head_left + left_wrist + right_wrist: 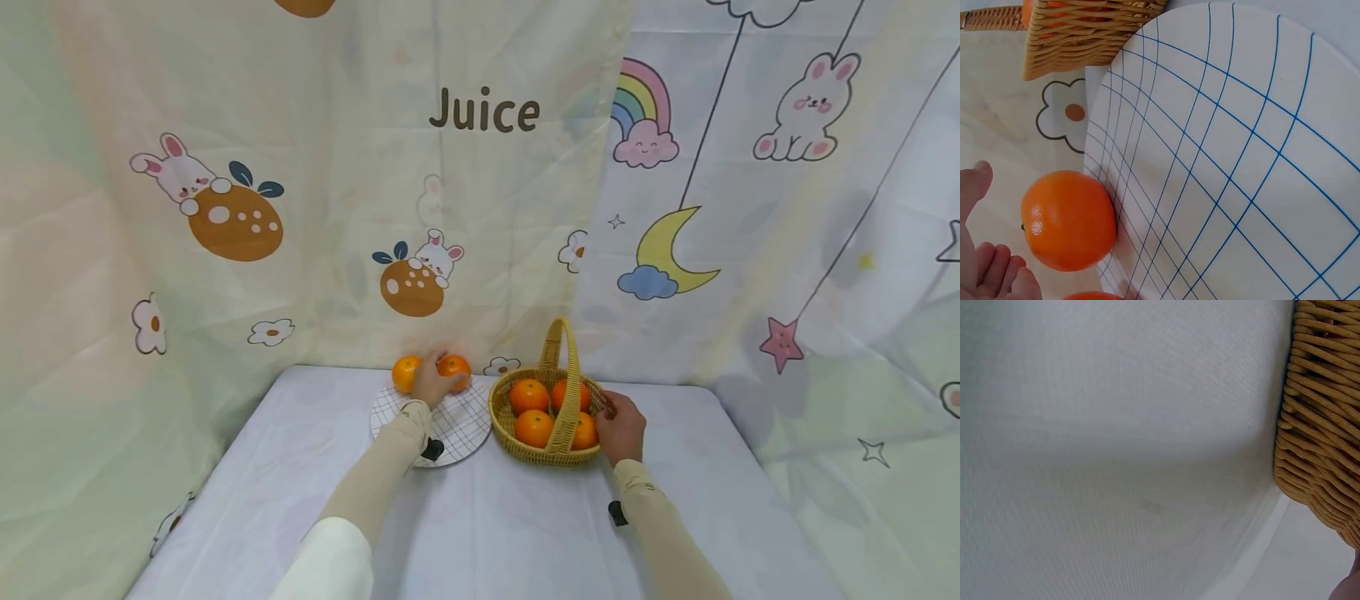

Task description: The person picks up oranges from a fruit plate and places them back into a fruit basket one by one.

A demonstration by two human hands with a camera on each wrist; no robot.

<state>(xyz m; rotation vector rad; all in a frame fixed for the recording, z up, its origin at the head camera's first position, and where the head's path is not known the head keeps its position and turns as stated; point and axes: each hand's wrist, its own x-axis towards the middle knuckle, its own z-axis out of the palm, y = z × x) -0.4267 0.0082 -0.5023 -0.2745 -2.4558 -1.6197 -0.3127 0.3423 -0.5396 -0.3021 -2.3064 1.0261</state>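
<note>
While right hand (621, 429) grips basket (517, 442), left hand (430, 385) cups orange (454, 367).

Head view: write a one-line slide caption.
Left hand on an orange at the plate; right hand on the basket.

Left hand (431, 385) outstretched, right hand (621, 428) curled

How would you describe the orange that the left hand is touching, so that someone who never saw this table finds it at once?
Start at the round white plate with the blue grid lines, left of the wicker basket. At the plate's far edge, near the curtain, lie two oranges. The one meant is the orange nearer the basket, with the left hand resting against it; the other orange lies on the hand's other side.
</note>
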